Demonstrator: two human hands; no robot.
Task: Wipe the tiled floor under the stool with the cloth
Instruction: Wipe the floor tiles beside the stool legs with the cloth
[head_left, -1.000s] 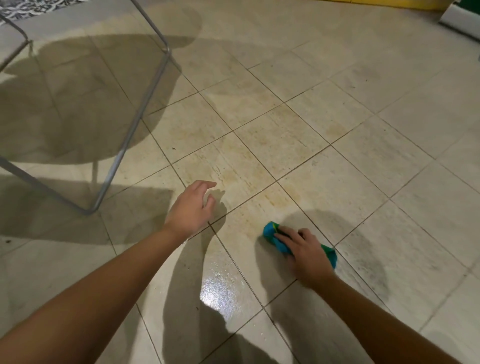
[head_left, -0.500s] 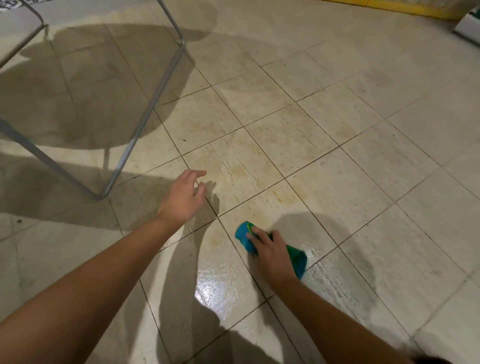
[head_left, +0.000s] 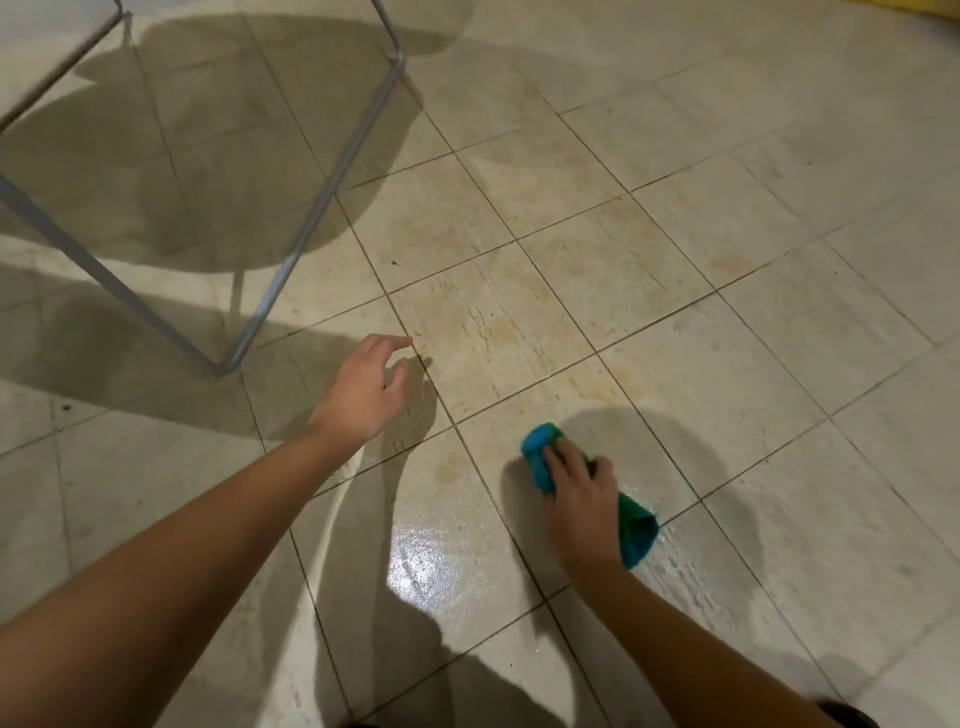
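Observation:
A blue and green cloth (head_left: 537, 457) lies bunched on the beige tiled floor (head_left: 649, 270), and my right hand (head_left: 579, 493) presses down on it, fingers gripping its top. My left hand (head_left: 363, 389) hovers just above the floor to the left of the cloth, fingers apart and empty. The grey metal frame of the stool (head_left: 291, 260) stands at the upper left, its near corner resting on the floor beyond my left hand. The stool's seat is out of view; its round shadow falls on the tiles beneath.
A wet glossy patch (head_left: 426, 561) shines on the tiles between my arms, and more wet floor lies right of the cloth. A yellow strip (head_left: 924, 8) runs along the far top right edge. Yellowish stains mark the tiles ahead.
My right hand slid the cloth left and toward me, then a little back to the right. The view shifted, bringing the stool frame closer to the middle. The left hand stayed hovering.

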